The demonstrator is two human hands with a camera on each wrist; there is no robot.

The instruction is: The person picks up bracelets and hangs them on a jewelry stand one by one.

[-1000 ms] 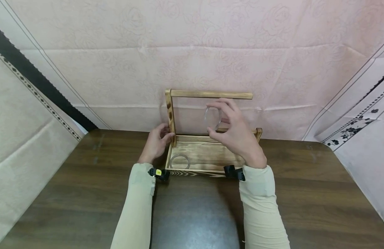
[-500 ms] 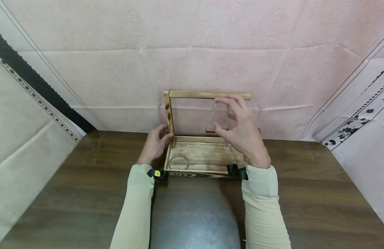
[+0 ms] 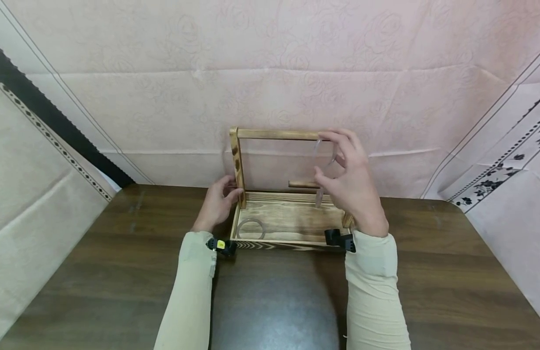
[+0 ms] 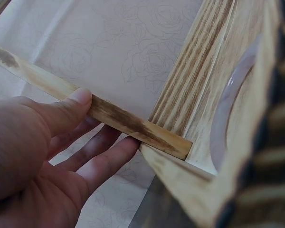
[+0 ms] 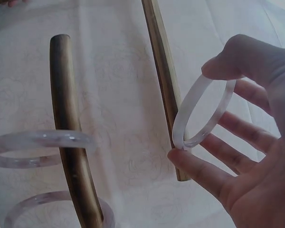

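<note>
My right hand (image 3: 351,180) pinches a clear, whitish bangle (image 5: 185,116) between thumb and fingertip. In the right wrist view this bangle overlaps the end of the rack's upper bar (image 5: 159,71). Below it, a shorter wooden rod (image 5: 61,85) carries two more pale bangles (image 5: 42,138). With thumb and fingers, my left hand (image 4: 52,156) grips the upright wooden post (image 4: 123,118) at the rack's left side, low down near the tray. Another bangle (image 4: 220,123) lies inside the wooden tray (image 3: 292,242), at its front left corner in the head view.
The rack stands at the back of a dark brown wooden table (image 3: 121,272), close to a pale flower-patterned cloth (image 3: 270,87) that hangs behind. More cloth (image 3: 38,160) hangs at the left side. A dark camera mount sits on each wrist.
My right hand has moved to the right with the bangle, which has turned more edge-on to the head view. The lower rod's free end has come into sight. My left hand stays on the post.
</note>
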